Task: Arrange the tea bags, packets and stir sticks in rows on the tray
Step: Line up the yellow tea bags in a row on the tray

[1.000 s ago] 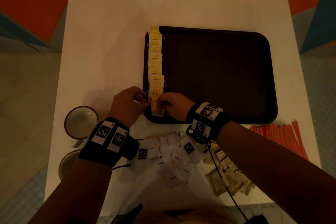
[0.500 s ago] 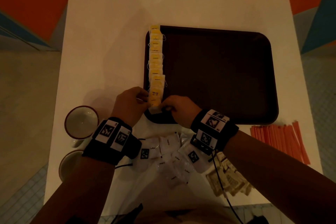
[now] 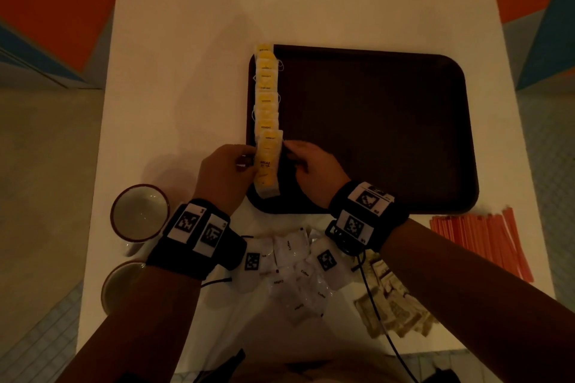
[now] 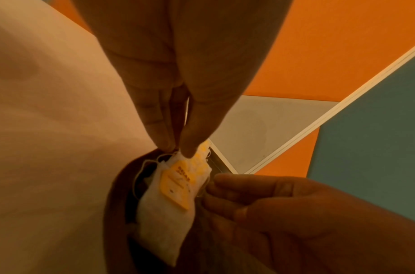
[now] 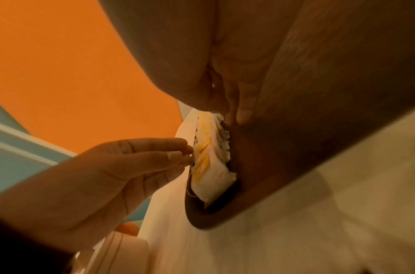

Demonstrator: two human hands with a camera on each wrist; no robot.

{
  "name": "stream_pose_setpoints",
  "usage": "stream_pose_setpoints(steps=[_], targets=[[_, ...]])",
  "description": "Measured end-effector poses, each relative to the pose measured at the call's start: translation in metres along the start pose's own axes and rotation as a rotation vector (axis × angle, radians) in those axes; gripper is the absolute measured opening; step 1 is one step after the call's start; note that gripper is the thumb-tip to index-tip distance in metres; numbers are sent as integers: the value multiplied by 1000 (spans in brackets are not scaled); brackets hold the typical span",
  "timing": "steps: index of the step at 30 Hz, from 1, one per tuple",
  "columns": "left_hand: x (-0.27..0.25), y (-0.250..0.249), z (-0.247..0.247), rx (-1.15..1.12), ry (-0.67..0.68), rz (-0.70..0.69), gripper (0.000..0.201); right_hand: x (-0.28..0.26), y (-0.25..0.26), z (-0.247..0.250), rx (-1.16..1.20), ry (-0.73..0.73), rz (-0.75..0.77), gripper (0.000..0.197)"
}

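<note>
A row of yellow-tagged tea bags (image 3: 266,96) runs along the left edge of the dark brown tray (image 3: 373,134). The nearest tea bag (image 3: 266,171) lies at the row's near end, overlapping the one before it. My left hand (image 3: 249,158) is at its left side; in the left wrist view thumb and finger of the left hand (image 4: 177,148) pinch the tea bag (image 4: 168,194) at its edge. My right hand (image 3: 291,152) is on the other side, and the right hand (image 4: 211,187) touches the bag's right edge with its fingertips. The tea bag (image 5: 211,172) also shows in the right wrist view.
White packets (image 3: 292,274) and brown packets (image 3: 395,305) lie in loose heaps on the white table (image 3: 186,40) near me. Orange stir sticks (image 3: 479,242) lie to the right of the tray. Two cups (image 3: 140,214) (image 3: 121,286) stand at the left.
Both hands slid from the near tip of the last tea bag forward to its two sides. The bag now lies flat in line with the row.
</note>
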State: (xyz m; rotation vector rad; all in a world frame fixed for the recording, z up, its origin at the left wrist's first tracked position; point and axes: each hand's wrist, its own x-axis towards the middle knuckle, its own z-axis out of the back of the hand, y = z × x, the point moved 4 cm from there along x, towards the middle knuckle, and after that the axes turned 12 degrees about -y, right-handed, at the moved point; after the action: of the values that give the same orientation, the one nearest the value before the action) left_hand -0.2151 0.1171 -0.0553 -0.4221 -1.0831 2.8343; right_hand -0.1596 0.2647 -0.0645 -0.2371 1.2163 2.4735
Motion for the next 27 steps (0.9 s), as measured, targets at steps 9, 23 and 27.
stream_pose_setpoints(steps=[9, 23, 27], targets=[[-1, 0, 1, 44, 2, -34, 27, 2, 4, -3, -14, 19, -2, 49], [-13, 3, -16, 208, 90, -190, 38, -11, -3, -22, -33, 69, -139, 22], [-12, 8, -13, 179, 73, -178, 50, -12, -7, -20, -79, 96, -120, 17]])
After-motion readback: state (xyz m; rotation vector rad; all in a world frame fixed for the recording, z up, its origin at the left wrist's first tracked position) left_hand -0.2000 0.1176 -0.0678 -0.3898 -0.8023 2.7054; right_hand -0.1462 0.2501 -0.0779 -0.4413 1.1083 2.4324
